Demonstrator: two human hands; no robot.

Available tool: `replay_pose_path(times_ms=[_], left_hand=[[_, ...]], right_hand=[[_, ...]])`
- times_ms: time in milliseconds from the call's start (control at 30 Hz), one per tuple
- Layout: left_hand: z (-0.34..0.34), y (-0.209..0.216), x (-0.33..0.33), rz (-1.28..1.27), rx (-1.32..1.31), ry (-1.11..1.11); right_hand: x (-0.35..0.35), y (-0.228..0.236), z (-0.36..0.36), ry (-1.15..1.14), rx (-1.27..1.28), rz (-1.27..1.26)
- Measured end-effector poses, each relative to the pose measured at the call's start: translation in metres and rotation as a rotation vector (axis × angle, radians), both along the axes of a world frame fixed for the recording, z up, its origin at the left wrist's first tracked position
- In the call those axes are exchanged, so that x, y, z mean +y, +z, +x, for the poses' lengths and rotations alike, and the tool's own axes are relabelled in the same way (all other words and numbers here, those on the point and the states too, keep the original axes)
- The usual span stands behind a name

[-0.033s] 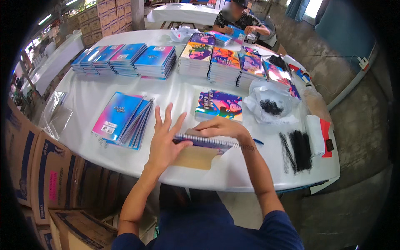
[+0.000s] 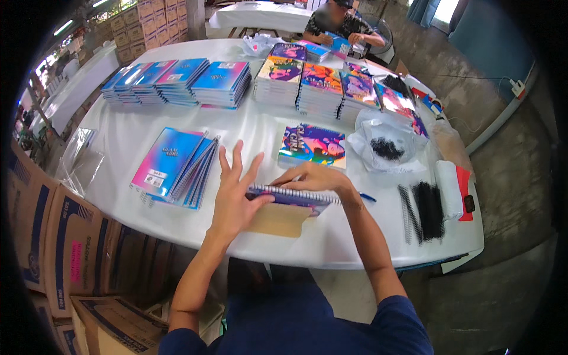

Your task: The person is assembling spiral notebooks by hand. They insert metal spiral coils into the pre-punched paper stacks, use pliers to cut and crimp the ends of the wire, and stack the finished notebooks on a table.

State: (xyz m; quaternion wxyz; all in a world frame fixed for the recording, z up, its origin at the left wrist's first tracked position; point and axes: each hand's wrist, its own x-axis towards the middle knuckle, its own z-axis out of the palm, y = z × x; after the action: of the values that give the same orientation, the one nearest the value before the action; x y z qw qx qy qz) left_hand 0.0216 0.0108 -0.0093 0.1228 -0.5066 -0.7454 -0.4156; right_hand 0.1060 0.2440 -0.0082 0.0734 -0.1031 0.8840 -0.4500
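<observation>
A notebook [image 2: 290, 200] stands on the table in front of me, its spine facing up and a dark spiral coil along it. Its tan cardboard cover [image 2: 277, 220] hangs open toward me. My left hand [image 2: 232, 204] grips the notebook's left end, thumb on the near side, its other fingers raised and spread. From the right, my right hand [image 2: 313, 177] reaches over the spine, with bent fingers on the coil [image 2: 284, 190]; its fingertips are partly hidden. The coil's tail runs under my right wrist. Just beyond lies a notebook stack [image 2: 312, 145] with a colourful printed cover.
Blue-pink notebooks [image 2: 168, 160] fan out at left, with more stacks [image 2: 219, 80] behind. Illustrated notebooks [image 2: 319, 83] stand at the back. Loose black coils [image 2: 427, 213] lie right, near a plastic bag [image 2: 387, 148] of black pieces and a blue pen [image 2: 367, 197]. Opposite, a person [image 2: 340, 26] handles a notebook.
The coil's free end beyond my right wrist shows a little less. My right hand has shifted slightly along the spine; my left hand keeps its place.
</observation>
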Motion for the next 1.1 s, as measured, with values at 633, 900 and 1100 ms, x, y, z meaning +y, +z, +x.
replay_pose_path(times_ms=[633, 900, 1100], left_hand=[[-0.015, -0.057, -0.004, 0.505, -0.995, -0.334], [-0.024, -0.065, 0.001, 0.453, -0.892, -0.362], [-0.046, -0.039, -0.007, 0.083, -0.998, -0.497]], right_hand=[[-0.018, 0.025, -0.022, -0.021, -0.130, -0.036], [-0.017, 0.018, -0.025, -0.141, -0.045, 0.065], [0.009, -0.015, 0.015, -0.291, 0.066, 0.180]])
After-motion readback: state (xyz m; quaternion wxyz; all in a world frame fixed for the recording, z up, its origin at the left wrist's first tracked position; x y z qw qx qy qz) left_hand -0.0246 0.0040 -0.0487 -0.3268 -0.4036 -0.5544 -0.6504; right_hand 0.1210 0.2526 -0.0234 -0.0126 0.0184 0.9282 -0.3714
